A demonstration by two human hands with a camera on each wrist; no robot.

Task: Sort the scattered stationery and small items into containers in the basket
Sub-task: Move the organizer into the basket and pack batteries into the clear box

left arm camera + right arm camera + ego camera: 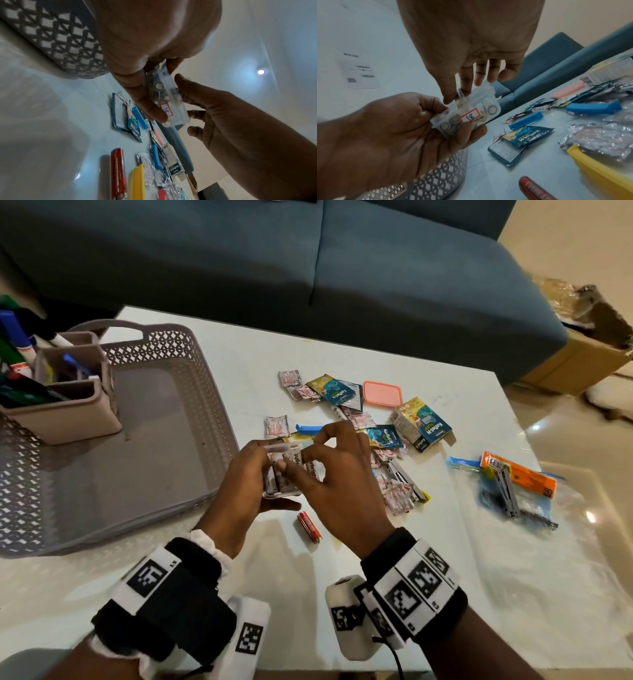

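Just right of the grey lattice basket, both hands hold a small clear plastic box above the white table. It carries a red-framed label reading 18 and holds white batteries. My left hand grips the box from the left. With thumb and forefinger my right hand pinches its upper edge, the other fingers spread. What sits between those two fingertips is unclear. A red battery lies on the table below the hands.
A beige organiser with markers stands in the basket's far left corner. Foil sachets, a Koflet-H carton, a pink lid, blue clips, a yellow clip and an orange pack lie scattered right. A blue sofa stands behind.
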